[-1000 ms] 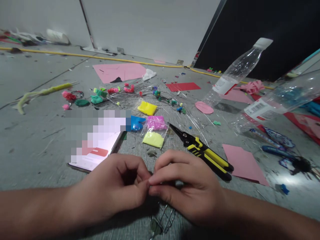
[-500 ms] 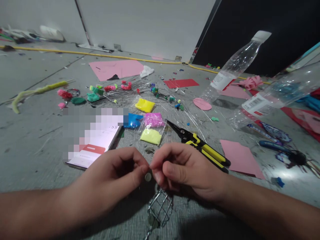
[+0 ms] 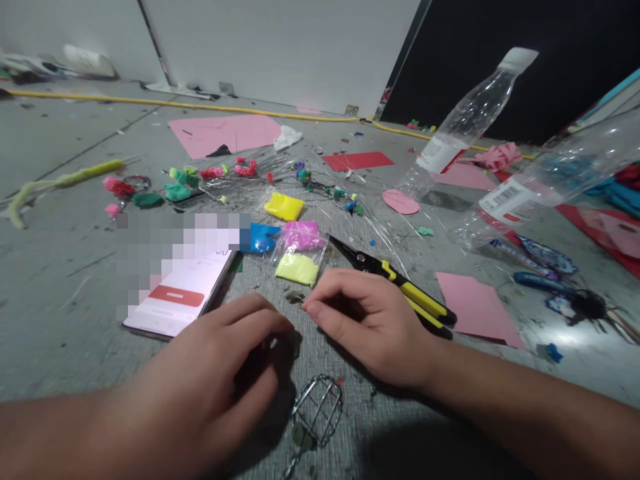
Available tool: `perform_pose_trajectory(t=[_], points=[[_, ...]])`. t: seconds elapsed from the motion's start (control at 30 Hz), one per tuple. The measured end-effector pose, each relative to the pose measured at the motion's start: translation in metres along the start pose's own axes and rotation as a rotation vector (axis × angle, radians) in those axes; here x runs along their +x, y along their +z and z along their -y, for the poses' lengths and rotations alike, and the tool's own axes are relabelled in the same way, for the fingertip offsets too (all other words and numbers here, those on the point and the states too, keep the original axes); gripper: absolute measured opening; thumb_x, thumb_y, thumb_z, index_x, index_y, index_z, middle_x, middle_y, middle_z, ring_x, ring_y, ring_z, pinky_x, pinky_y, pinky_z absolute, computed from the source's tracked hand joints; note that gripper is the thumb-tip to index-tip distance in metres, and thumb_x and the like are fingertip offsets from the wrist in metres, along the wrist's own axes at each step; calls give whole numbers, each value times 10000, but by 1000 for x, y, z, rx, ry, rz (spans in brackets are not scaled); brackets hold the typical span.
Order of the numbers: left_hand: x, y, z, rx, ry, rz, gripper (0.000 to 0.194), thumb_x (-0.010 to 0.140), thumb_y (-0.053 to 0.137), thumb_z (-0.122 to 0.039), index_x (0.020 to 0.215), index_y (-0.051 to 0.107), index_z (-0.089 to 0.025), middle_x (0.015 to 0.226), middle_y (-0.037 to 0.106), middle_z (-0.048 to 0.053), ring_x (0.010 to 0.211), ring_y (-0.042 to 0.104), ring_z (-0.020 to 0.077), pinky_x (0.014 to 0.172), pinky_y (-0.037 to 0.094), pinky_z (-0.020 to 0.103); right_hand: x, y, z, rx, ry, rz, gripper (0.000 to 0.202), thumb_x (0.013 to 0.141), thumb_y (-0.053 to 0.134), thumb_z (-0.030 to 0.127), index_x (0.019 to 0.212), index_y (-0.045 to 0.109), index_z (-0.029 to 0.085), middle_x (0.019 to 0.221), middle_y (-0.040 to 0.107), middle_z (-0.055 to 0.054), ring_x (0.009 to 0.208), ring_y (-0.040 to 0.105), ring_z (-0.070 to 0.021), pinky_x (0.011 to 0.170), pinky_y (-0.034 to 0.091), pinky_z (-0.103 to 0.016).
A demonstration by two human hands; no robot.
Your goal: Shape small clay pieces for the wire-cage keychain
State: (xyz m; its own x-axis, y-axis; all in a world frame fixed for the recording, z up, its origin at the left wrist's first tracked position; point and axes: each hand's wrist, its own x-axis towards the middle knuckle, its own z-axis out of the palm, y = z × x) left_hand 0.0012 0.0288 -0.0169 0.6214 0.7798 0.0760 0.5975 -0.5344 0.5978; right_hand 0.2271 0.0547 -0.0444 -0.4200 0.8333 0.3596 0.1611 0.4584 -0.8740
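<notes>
My left hand is low over the grey surface beside the phone, its thumb and fingers curved and apart. A tiny pale spot shows under its fingertips, too small to name. My right hand is closed in a pinch, thumb against index finger; what it holds, if anything, is hidden. Its fingertips are beside a few small dark discs. Nearer me, between the hands, lies a small twisted-wire frame with crossing wires and a greenish round piece at its lower end.
A phone lies left. Bags of yellow, blue, pink and pale yellow clay are ahead. Black-yellow pliers lie beyond my right hand. Two plastic bottles stand right, near pink paper.
My hands have moved apart. The wire frame, earlier just under my right fingers, now lies uncovered. The pale disc at my left fingertips no longer shows clearly. My right fingertips moved toward the dark discs.
</notes>
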Motion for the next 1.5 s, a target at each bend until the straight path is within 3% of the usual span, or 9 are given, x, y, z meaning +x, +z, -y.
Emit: perform_pose_trajectory(t=[0.1, 0.27, 0.6, 0.73, 0.83, 1.1, 1.37, 1.5], points=[[0, 0, -1, 100, 41, 55, 277, 937, 468, -145, 1030, 727, -180, 1015, 691, 110, 829, 721, 246, 720, 642, 413, -1, 2, -2, -108, -104, 7, 133, 963, 648, 161, 843, 705, 169, 771, 668, -9, 707, 610, -125, 660, 496, -259], [2, 4, 3, 110, 62, 90, 295, 972, 459, -169, 979, 754, -172, 966, 646, 104, 795, 686, 243, 688, 616, 412, -2, 4, -2, -143, -113, 46, 145, 972, 638, 167, 840, 699, 166, 754, 651, -3, 679, 593, -119, 625, 486, -242], [7, 4, 8, -3, 25, 4, 281, 940, 470, -150, 884, 744, -178, 869, 726, 68, 729, 707, 195, 635, 574, 313, -3, 3, -1, -167, -97, 70, 152, 970, 636, 151, 856, 730, 116, 756, 651, -22, 681, 606, -110, 628, 493, -220], [5, 1, 6, -92, -55, -8, 254, 934, 511, -180, 913, 763, -203, 835, 790, 42, 706, 742, 186, 626, 579, 290, -5, 3, 1, -165, -137, 99, 109, 920, 645, 114, 974, 738, 99, 812, 702, -41, 703, 635, -118, 655, 524, -226], [6, -2, 2, -221, -150, -24, 229, 950, 556, -260, 953, 781, -221, 846, 830, 29, 719, 775, 189, 628, 600, 280, -7, 3, 1, -124, -171, 127, 204, 877, 678, 86, 1077, 719, 89, 904, 743, -65, 761, 672, -126, 703, 557, -227], [7, -3, -3, -476, -332, -82, 186, 859, 671, -322, 925, 814, -223, 801, 862, 9, 692, 797, 177, 619, 626, 228, -7, 5, -3, -136, -265, 67, 54, 943, 712, 131, 992, 707, 155, 859, 742, -53, 747, 675, -135, 682, 556, -259], [10, -1, 0, -556, -303, -168, 111, 856, 708, -258, 885, 815, -249, 779, 851, -5, 700, 778, 172, 578, 605, 222, -7, 7, 0, -178, -278, -13, 135, 926, 667, 104, 1031, 707, 180, 910, 751, -53, 721, 667, -136, 625, 571, -258], [7, 0, 1, -571, -309, -169, 101, 853, 723, -257, 879, 820, -257, 799, 860, -10, 698, 774, 163, 587, 605, 215, -7, 8, 0, -186, -285, 8, 142, 947, 663, 119, 1064, 731, 164, 979, 758, -84, 773, 688, -149, 640, 586, -265]])
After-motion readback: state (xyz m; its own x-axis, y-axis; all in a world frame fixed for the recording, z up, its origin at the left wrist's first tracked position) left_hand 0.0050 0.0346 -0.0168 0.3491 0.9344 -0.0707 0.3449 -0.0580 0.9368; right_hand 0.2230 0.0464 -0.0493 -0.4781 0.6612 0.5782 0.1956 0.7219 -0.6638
